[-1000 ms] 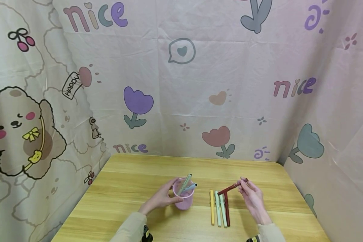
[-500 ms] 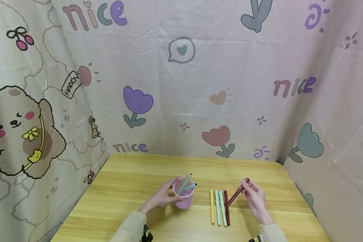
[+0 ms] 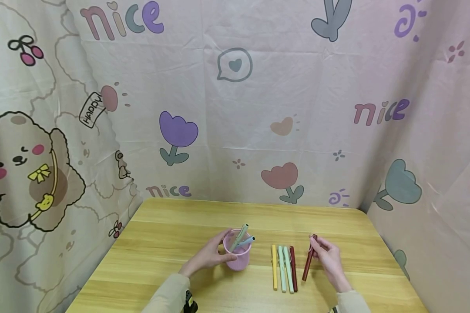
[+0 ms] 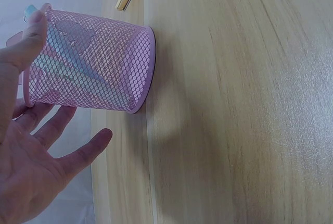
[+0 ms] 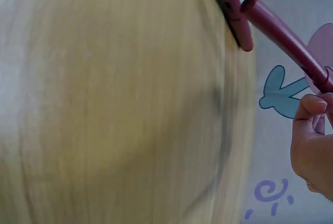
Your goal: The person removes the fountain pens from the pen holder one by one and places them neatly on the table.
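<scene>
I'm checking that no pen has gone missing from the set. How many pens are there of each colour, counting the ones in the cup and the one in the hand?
Yellow pen: 1
Light green pens: 2, flat on the table
Dark red pens: 2, one on the table, one in the right hand
Pens in the pink mesh cup: 2, one greenish, one blue
Total: 7 pens

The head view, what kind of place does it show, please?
Probably a small tabletop booth set up at home or in a studio. A light wooden table is enclosed by a creased pink cartoon-printed cloth backdrop, and a pink mesh pen cup stands beside a row of pastel pens.
</scene>
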{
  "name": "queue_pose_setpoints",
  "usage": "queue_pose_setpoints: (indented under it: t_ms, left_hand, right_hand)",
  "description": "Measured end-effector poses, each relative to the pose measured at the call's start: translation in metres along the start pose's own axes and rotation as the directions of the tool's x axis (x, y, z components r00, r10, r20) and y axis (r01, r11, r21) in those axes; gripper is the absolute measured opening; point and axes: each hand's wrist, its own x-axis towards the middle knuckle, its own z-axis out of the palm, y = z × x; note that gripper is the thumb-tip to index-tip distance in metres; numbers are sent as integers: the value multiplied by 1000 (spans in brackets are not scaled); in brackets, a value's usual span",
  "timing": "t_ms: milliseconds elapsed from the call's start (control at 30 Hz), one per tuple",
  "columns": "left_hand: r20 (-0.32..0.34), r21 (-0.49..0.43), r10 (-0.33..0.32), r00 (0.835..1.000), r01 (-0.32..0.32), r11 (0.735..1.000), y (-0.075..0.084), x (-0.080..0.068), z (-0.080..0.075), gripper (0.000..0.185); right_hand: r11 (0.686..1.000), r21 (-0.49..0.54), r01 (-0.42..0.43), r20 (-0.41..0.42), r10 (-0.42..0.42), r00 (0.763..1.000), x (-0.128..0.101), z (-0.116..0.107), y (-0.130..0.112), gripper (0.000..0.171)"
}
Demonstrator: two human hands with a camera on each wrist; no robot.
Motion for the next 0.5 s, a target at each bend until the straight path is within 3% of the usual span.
queue_pose_setpoints:
  t_ms: [133, 300, 500]
  left_hand:
    - [0, 2, 2, 1000, -2, 1000, -1, 0, 0, 97]
    - [0, 2, 2, 1000, -2, 1000, -1, 0, 0, 96]
    - [0, 8, -4, 1000, 4, 1000, 0, -1, 0, 96]
  right_hand:
    - [997, -72, -6, -2, 6, 1000, 1, 1, 1, 12]
    - [986, -157, -51, 30, 56, 998, 1, 0, 3, 36]
    - [976, -212, -54, 67, 70, 995, 2, 0, 7, 37]
